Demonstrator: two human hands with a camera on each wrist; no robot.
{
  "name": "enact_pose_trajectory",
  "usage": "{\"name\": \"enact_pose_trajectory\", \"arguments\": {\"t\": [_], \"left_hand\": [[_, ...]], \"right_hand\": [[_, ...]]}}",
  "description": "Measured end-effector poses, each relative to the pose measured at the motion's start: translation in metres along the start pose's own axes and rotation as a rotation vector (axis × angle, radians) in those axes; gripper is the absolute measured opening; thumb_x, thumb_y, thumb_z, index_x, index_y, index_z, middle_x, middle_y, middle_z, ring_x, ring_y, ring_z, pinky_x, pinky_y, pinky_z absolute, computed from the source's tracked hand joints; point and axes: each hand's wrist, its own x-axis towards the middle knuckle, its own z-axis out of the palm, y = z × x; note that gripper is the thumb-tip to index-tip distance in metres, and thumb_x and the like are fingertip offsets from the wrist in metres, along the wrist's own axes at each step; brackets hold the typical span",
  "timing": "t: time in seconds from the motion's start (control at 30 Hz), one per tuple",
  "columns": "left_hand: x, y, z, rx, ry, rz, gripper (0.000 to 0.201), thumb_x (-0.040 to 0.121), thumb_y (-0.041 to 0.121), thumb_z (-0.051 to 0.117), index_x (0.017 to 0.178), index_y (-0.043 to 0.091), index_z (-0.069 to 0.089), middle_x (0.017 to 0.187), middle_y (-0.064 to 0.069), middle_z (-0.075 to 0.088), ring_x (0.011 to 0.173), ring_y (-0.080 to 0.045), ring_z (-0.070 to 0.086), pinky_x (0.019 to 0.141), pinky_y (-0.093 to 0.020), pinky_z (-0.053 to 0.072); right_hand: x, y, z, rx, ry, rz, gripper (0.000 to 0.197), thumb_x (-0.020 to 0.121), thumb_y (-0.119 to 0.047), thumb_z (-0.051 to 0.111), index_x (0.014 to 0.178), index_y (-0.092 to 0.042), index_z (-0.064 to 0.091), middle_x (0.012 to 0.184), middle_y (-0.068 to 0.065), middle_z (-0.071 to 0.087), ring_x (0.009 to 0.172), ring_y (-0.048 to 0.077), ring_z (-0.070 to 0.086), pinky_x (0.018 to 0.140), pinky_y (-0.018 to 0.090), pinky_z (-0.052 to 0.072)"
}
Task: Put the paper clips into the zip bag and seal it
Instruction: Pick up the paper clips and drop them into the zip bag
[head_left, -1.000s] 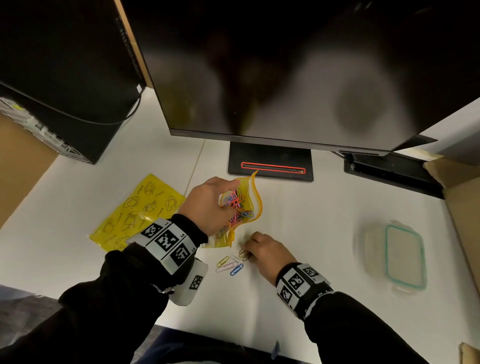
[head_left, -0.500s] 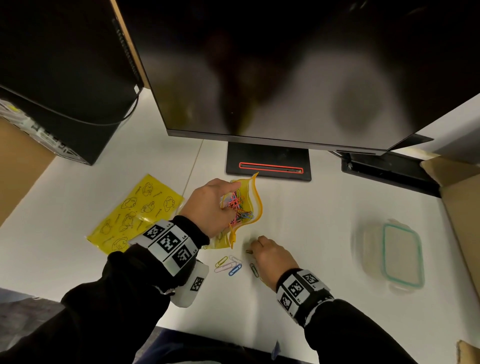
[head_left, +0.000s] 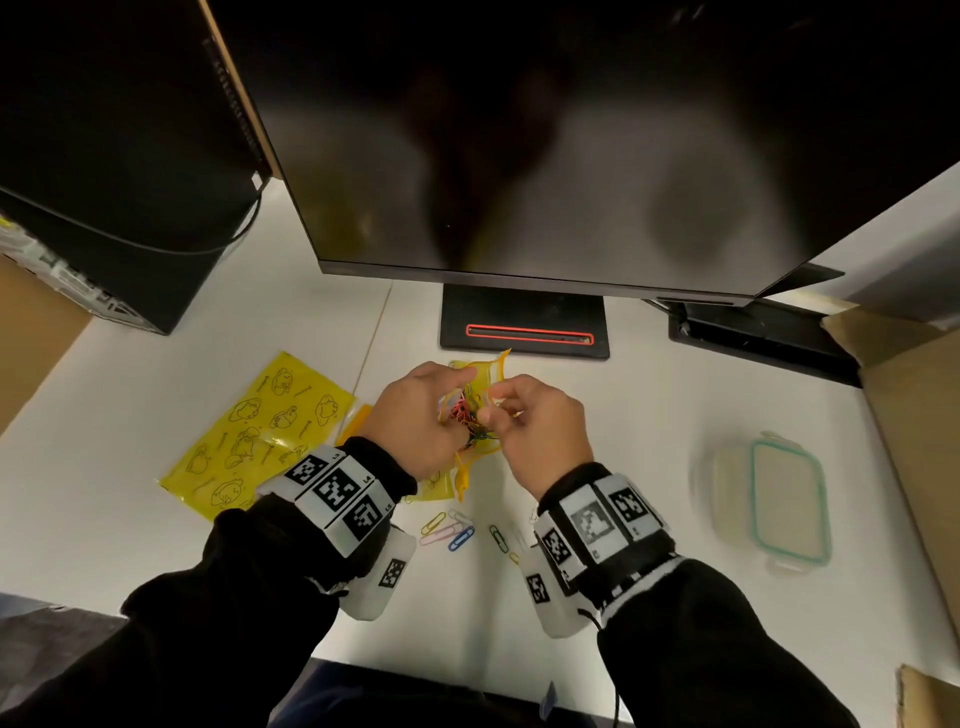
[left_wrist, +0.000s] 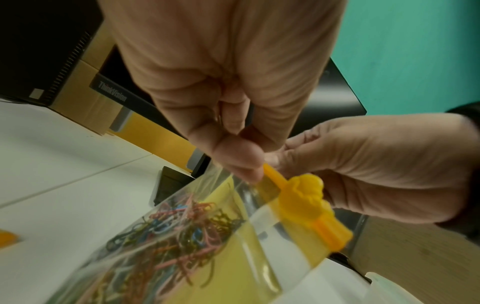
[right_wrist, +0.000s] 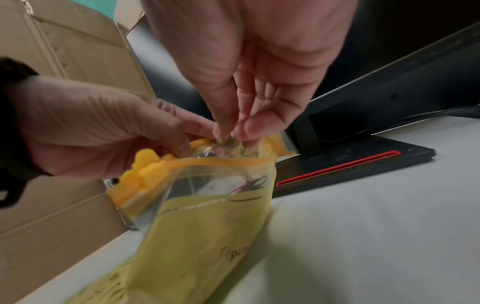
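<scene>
A yellow zip bag (head_left: 483, 371) stands raised off the white desk, its mouth held apart. My left hand (head_left: 457, 387) pinches the orange zip strip near the slider (left_wrist: 303, 199). Many coloured paper clips (left_wrist: 176, 224) lie inside the bag. My right hand (head_left: 491, 410) is at the mouth from the right, with thumb and fingertips (right_wrist: 246, 129) pinched on paper clips just above the opening (right_wrist: 223, 156). Several loose paper clips (head_left: 452, 530) remain on the desk between my wrists.
A second yellow zip bag (head_left: 260, 431) lies flat to the left. The monitor (head_left: 519, 156) and its base (head_left: 524, 332) stand right behind the hands. A lidded plastic container (head_left: 779, 499) and a cardboard box (head_left: 914, 415) sit at the right, a black computer tower (head_left: 119, 156) at the far left.
My right hand left the loose clips on the desk and rose to the bag's mouth with clips pinched. The left hand kept hold of the bag.
</scene>
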Motion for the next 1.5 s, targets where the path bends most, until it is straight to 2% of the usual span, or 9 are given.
{"name": "enact_pose_trajectory", "arguments": {"t": [0.23,0.37,0.53,0.6,0.7,0.8,0.93,1.1,1.5], "left_hand": [[0.001,-0.006,-0.008,-0.029,0.029,-0.029,0.058,0.074,0.006,0.059,0.128,0.024,0.051,0.131,0.001,0.052,0.099,-0.028,0.060,0.089,-0.025,0.044],[0.001,-0.007,-0.010,-0.030,0.037,-0.036,0.058,0.075,0.007,0.059,0.129,0.024,0.050,0.132,0.001,0.051,0.100,-0.029,0.059,0.091,-0.030,0.046],[0.001,-0.008,-0.010,-0.041,0.032,-0.030,0.057,0.076,0.007,0.059,0.130,0.024,0.049,0.133,0.001,0.051,0.100,-0.030,0.059,0.091,-0.030,0.046],[0.002,-0.007,-0.010,-0.038,0.029,-0.035,0.057,0.076,0.007,0.059,0.130,0.024,0.049,0.133,0.002,0.050,0.102,-0.030,0.059,0.091,-0.029,0.046],[0.001,-0.007,-0.011,-0.024,0.024,-0.042,0.057,0.077,0.008,0.059,0.131,0.025,0.048,0.134,0.002,0.050,0.102,-0.030,0.059,0.092,-0.032,0.047],[0.001,-0.008,-0.012,-0.024,0.026,-0.042,0.057,0.077,0.009,0.059,0.131,0.025,0.048,0.133,0.001,0.050,0.101,-0.029,0.059,0.092,-0.033,0.048],[0.000,-0.009,-0.013,-0.023,0.026,-0.047,0.057,0.077,0.009,0.059,0.131,0.025,0.048,0.134,0.001,0.050,0.102,-0.029,0.059,0.092,-0.034,0.049],[0.001,-0.010,-0.013,-0.029,0.026,-0.051,0.056,0.078,0.008,0.058,0.131,0.025,0.048,0.134,0.001,0.050,0.102,-0.028,0.059,0.092,-0.034,0.049],[0.002,-0.011,-0.011,-0.046,0.020,-0.047,0.057,0.075,0.006,0.058,0.129,0.025,0.050,0.132,0.002,0.051,0.100,-0.029,0.060,0.092,-0.031,0.048]], "right_hand": [[-0.013,0.040,-0.011,0.028,0.149,0.017,0.010,0.083,-0.009,0.062,0.081,-0.018,0.062,0.066,-0.014,0.060,0.065,0.003,0.058,0.060,0.004,0.041],[-0.044,0.098,-0.007,-0.343,-0.183,0.125,0.016,0.081,-0.010,0.062,0.097,-0.014,0.061,0.089,0.002,0.063,0.080,0.022,0.061,0.072,0.023,0.044],[-0.061,0.126,0.006,-0.457,-0.327,-0.084,0.049,0.081,0.003,0.052,0.124,-0.021,0.056,0.118,0.002,0.053,0.097,0.022,0.059,0.083,0.032,0.051],[-0.055,0.130,0.012,-0.503,-0.322,-0.158,0.047,0.076,0.006,0.056,0.116,-0.017,0.061,0.108,0.004,0.059,0.090,0.024,0.061,0.071,0.035,0.056],[-0.044,0.128,0.018,-0.630,-0.320,-0.178,0.027,0.059,0.007,0.074,0.076,-0.012,0.065,0.075,0.004,0.062,0.064,0.025,0.063,0.040,0.027,0.046],[-0.042,0.123,0.023,-0.646,-0.296,-0.146,0.032,0.049,0.002,0.083,0.061,-0.014,0.058,0.060,0.001,0.057,0.049,0.020,0.058,0.034,0.022,0.036],[-0.056,0.116,0.029,-0.567,-0.220,-0.046,0.011,0.087,-0.010,0.056,0.087,-0.001,0.062,0.087,0.015,0.064,0.077,0.033,0.063,0.059,0.031,0.041],[-0.082,0.117,0.026,-0.436,-0.299,0.080,0.028,0.090,-0.019,0.053,0.117,-0.011,0.057,0.111,0.007,0.058,0.100,0.025,0.058,0.082,0.030,0.046],[-0.049,0.090,0.059,-0.315,-0.269,0.041,0.020,0.089,-0.017,0.053,0.098,-0.005,0.066,0.099,0.015,0.068,0.092,0.034,0.062,0.078,0.036,0.050]]}}
